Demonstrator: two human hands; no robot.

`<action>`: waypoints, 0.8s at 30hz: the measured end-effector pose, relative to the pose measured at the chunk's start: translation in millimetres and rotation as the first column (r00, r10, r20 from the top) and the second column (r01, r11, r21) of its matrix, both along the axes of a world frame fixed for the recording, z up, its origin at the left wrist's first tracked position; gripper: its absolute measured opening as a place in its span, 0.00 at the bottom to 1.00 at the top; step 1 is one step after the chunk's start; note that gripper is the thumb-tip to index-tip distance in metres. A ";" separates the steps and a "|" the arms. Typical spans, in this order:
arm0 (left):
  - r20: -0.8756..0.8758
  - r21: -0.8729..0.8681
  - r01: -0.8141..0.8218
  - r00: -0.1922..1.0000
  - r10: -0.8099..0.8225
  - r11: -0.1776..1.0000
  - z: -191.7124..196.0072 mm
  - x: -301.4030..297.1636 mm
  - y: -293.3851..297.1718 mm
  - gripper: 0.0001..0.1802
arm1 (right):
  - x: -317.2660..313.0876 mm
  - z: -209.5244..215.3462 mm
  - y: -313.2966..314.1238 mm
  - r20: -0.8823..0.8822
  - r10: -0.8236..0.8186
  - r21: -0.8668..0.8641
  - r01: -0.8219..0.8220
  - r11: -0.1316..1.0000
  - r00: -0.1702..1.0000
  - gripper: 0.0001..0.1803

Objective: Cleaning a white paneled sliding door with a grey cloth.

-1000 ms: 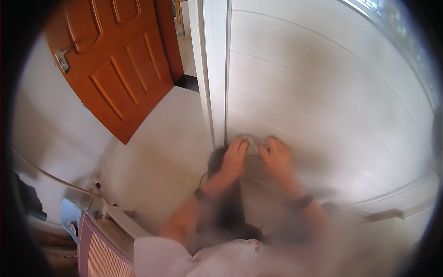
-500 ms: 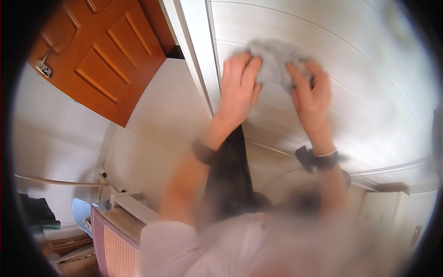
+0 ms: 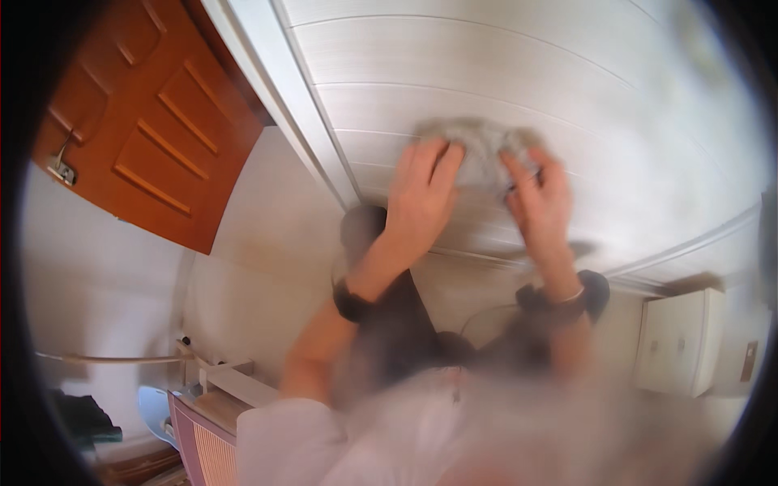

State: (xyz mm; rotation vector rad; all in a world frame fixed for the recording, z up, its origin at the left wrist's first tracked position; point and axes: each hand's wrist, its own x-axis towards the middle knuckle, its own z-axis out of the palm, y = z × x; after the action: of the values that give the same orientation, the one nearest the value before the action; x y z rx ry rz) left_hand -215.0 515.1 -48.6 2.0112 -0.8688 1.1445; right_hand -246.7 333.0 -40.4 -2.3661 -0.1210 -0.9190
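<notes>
White panelled wall (image 3: 567,89) ahead, brown door (image 3: 146,130) off left. Grey cloth (image 3: 480,152) pressed flat on panel, high up. Left hand (image 3: 421,198) on cloth's left edge, fingers together, flat. Right hand (image 3: 539,198) on right edge, fingers curled into cloth. Two-handed press likely spreads pressure, stops cloth slipping down wall.

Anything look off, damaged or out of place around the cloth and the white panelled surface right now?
Nothing stands out. Both hands, left hand and right hand, press a grey cloth flat against the white panelled surface; the panels show no visible crack or spill. The brown door stands open. The picture is blurred, so small marks cannot be judged.
</notes>
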 end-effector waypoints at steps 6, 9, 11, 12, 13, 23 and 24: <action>0.220 -0.013 0.007 0.975 -0.004 1.000 0.0 23.0 -49.5 0.26 | 7.0 0.3 -34.5 0.468 0.006 -0.268 0.136 0.954 0.884 0.27; 0.212 0.121 -0.042 0.977 0.016 0.992 -69.9 22.6 -49.0 0.24 | 12.9 -81.7 -40.7 0.447 0.010 -0.238 0.108 0.965 0.895 0.26; 0.171 0.171 -0.033 0.985 0.003 0.985 -114.4 12.2 -50.8 0.24 | -5.7 -130.8 -42.7 0.197 -0.019 -0.192 0.058 0.980 0.980 0.28; 0.033 0.246 0.017 0.999 -0.026 0.969 -134.7 8.7 -49.8 0.24 | -12.0 -142.9 -42.4 0.205 -0.020 -0.189 0.060 0.980 0.979 0.28; -0.110 0.308 0.080 0.993 -0.048 0.948 -136.9 6.6 -53.8 0.24 | -16.8 -149.4 -45.2 0.112 -0.025 -0.193 0.047 0.980 0.993 0.28; 0.097 0.049 0.092 0.991 -0.096 0.995 6.7 16.7 -64.4 0.28 | -4.9 -0.7 -44.7 0.411 -0.076 -0.033 0.098 0.995 0.908 0.25; 0.099 0.056 0.096 0.990 -0.101 0.994 0.3 19.3 -65.8 0.28 | 2.5 -12.7 -45.7 0.424 -0.062 -0.029 0.082 0.996 0.903 0.25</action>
State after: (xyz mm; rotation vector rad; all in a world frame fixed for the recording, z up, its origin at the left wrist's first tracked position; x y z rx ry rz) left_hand -195.7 449.3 -48.3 1.9418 -1.0471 1.1875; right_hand -244.2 287.3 -53.1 -2.1869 -0.2282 -1.4727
